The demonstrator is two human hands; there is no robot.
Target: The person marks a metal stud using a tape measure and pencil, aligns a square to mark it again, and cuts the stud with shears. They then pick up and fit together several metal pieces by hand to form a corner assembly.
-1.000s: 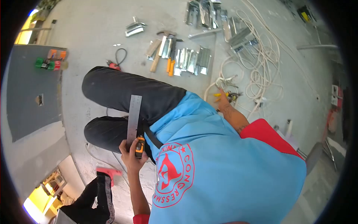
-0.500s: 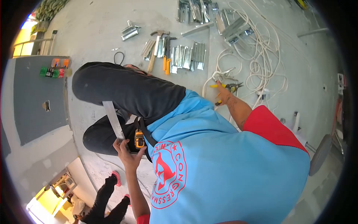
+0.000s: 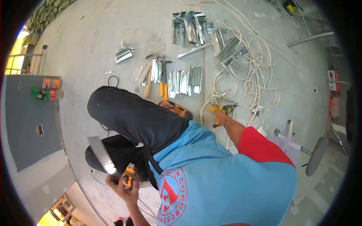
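My left hand (image 3: 126, 190) is closed at the lower left around a yellow and black tape measure (image 3: 129, 176) and the near end of a flat metal strip (image 3: 99, 151). The strip slants up past my dark-trousered knee. On the floor to the right, my right hand (image 3: 222, 117) is closed over yellow-handled tin snips (image 3: 229, 109), their jaws pointing away to the right. A pair of metal locking pliers (image 3: 221, 98) lies just beyond its fingertips.
In front lie a hammer (image 3: 149, 81), an orange-handled tool (image 3: 165, 90) and several cut metal pieces (image 3: 184, 82). More metal pieces (image 3: 189, 30) are piled farther off. A loose white cable (image 3: 260, 84) coils at right. Bottles (image 3: 43, 94) stand left.
The tape measure has gone from beside my lap into my left hand, which has moved down and left with the metal strip. My right hand stays at the snips. My view has shifted.
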